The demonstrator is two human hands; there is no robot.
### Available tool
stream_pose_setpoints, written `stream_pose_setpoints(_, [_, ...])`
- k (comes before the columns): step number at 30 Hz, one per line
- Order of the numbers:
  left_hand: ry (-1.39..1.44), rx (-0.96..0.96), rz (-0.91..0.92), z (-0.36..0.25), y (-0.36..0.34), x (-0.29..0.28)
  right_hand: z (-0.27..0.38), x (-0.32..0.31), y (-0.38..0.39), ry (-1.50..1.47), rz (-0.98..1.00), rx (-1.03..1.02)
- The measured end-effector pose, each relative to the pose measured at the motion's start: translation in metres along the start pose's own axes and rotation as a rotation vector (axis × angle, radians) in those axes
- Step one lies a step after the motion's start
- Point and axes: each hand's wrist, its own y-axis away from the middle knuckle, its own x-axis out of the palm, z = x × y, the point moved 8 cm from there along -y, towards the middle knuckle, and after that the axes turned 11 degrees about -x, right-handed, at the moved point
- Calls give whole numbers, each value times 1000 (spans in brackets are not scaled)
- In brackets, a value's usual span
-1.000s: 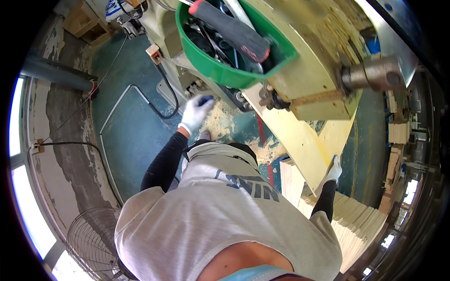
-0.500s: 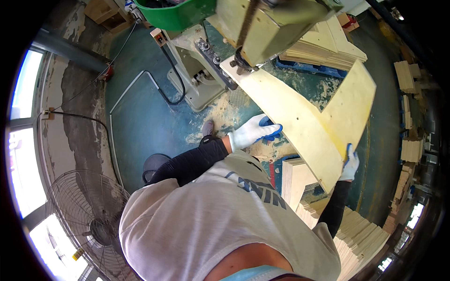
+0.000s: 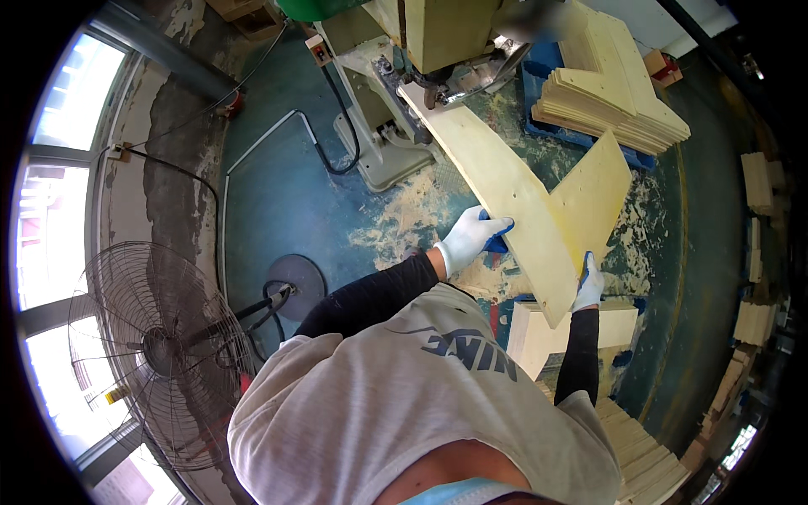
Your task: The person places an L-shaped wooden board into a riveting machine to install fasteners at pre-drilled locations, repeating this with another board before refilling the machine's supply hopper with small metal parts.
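A large pale plywood panel (image 3: 530,210), V-shaped with two arms, is held up in front of me. Its far narrow end sits under the head of a beige upright machine (image 3: 442,38), at the tool. My left hand (image 3: 473,239), in a white glove with blue palm, grips the panel's left edge, thumb on top and fingers curled below. My right hand (image 3: 590,282), gloved the same way, holds the right edge near the wide corner, thumb up along the face. The right fingers are hidden beneath the wood.
Similar panels (image 3: 606,93) are stacked on a blue pallet (image 3: 539,93) at the far right. More cut plywood (image 3: 640,454) is piled near my right side. A caged fan (image 3: 160,353) stands at left. Sawdust (image 3: 404,215) covers the floor by the machine base (image 3: 396,164).
The panel has swung left at its wide end, and both hands are still gripping it. My right hand has come closer to my left. The head view has shifted too.
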Motion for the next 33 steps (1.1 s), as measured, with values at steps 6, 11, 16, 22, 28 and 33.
stream_pose_setpoints(6, [266,92,75,-16,12,21,181,-2,2,7,63,-321])
stream_pose_setpoints(11, [290,164,265,-35,7,31,292,17,52,-35,7,-542])
stream_pose_setpoints(16, [231,65,151,-15,4,18,175,-3,8,-62,-11,-286])
stream_pose_setpoints(22, [-83,-14,-81,2,19,-8,-49,-12,33,-218,27,80])
stream_pose_setpoints(28, [203,120,235,-15,15,10,162,-10,36,-53,93,-180])
stream_pose_setpoints(33, [506,263,417,-52,30,38,373,45,122,311,41,-894])
